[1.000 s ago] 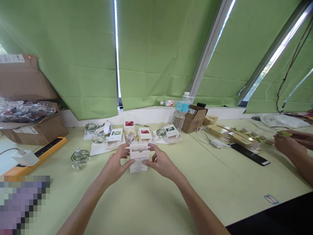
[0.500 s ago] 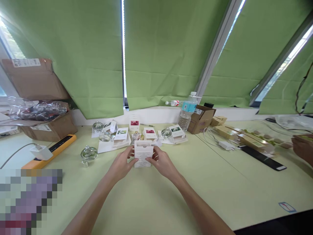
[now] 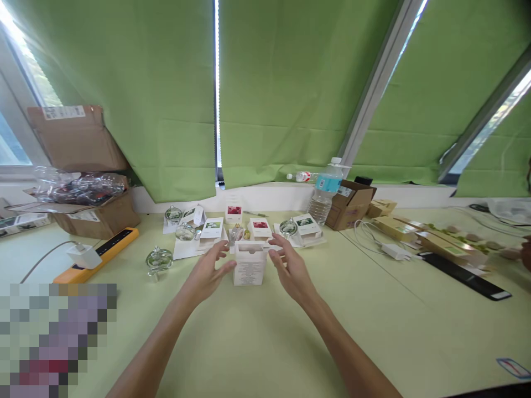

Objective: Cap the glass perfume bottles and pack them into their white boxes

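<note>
At the middle of the table (image 3: 257, 342), the left hand (image 3: 207, 273) stood open at the left side of a white box (image 3: 249, 271), fingers parted, thumb tip at the box's edge — contact could not be told. The box stood upright, printed panel to the near side, top apparently open. To its right, the right hand (image 3: 295, 271) was likewise open, fingers apart and just off the wall. Neither hand was closed on the box.

Judged technique: light, matched fingertip pressure from both sides, thumbs off the rim, would have suited thin walls; uneven pressure could have tipped or creased them.

Surface: pale green and smooth. Far left, a cardboard carton (image 3: 102, 218) held clear plastic (image 3: 83, 188); nearer, a white adapter (image 3: 85, 255) sat on an orange power strip (image 3: 122, 239). Next, a glass bottle (image 3: 160, 257); then, beyond the hands, picture boxes (image 3: 212, 228). Farther right — a water bottle (image 3: 323, 193), a brown box (image 3: 352, 207), a white charger (image 3: 396, 251).

Room: green blinds (image 3: 282, 83) covered the far side, bright at the gaps.
</note>
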